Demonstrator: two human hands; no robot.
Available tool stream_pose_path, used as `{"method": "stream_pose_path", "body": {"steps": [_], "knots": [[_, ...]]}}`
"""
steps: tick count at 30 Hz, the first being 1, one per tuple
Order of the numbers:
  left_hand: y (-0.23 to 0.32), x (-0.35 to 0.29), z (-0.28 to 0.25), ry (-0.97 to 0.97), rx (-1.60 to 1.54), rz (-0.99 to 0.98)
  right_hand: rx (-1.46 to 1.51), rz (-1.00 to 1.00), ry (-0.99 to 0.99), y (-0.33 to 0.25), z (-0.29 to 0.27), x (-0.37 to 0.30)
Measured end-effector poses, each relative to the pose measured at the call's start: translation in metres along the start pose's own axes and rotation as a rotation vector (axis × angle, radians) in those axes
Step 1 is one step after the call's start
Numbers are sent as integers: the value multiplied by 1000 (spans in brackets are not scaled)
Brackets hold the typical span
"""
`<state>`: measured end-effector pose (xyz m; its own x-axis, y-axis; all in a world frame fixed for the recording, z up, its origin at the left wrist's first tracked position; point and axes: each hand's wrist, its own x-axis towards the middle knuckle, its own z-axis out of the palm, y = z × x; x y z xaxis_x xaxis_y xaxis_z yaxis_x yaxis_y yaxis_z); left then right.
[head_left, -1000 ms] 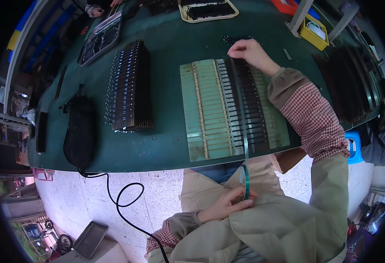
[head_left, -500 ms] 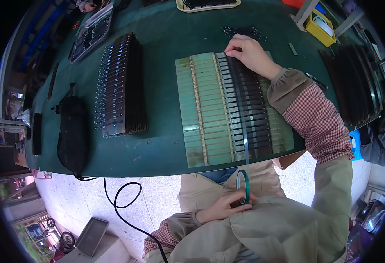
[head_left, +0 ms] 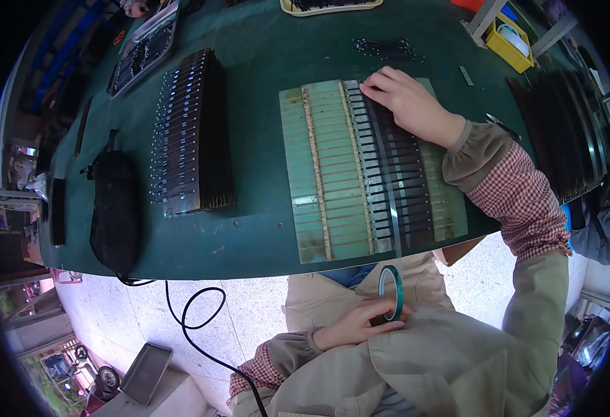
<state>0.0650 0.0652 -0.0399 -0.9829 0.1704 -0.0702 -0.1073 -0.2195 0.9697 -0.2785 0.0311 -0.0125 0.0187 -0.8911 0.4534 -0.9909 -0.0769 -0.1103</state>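
A roll of green tape [head_left: 397, 295] is gripped in my left hand [head_left: 360, 324], near my lap below the table edge. From it a translucent strip of tape [head_left: 394, 208] runs up across a pale green slotted board [head_left: 326, 146]. Dark thin strips [head_left: 405, 177] lie side by side in the board's right half, under the tape. My right hand [head_left: 412, 101] rests at the board's far edge, its slightly bent fingers pressing on the tape's far end. The undersides of those fingers are hidden.
Left of the board stands a stack of dark strips [head_left: 190, 132] with wire-like ends. A black pouch [head_left: 116, 212] lies further left. Loose black pieces [head_left: 388, 48] lie beyond the board. More stacked dark strips [head_left: 555, 135] and a yellow bin [head_left: 508, 47] are at right.
My right hand has gone from a pinch at the tape's far end to fingers laid on it, moving slightly nearer and right. The roll has shifted slightly right.
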Motion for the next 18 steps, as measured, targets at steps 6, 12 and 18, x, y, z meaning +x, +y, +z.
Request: {"method": "stream_pose_path", "body": {"steps": [6, 12, 18], "knots": [[2, 5, -4, -37, -9, -29, 27, 37, -131, 21, -12, 3], [-1, 6, 0, -34, 9, 7, -46, 4, -63, -7, -7, -4], [2, 6, -1, -36, -20, -1, 6, 63, -120, -5, -20, -3]]}}
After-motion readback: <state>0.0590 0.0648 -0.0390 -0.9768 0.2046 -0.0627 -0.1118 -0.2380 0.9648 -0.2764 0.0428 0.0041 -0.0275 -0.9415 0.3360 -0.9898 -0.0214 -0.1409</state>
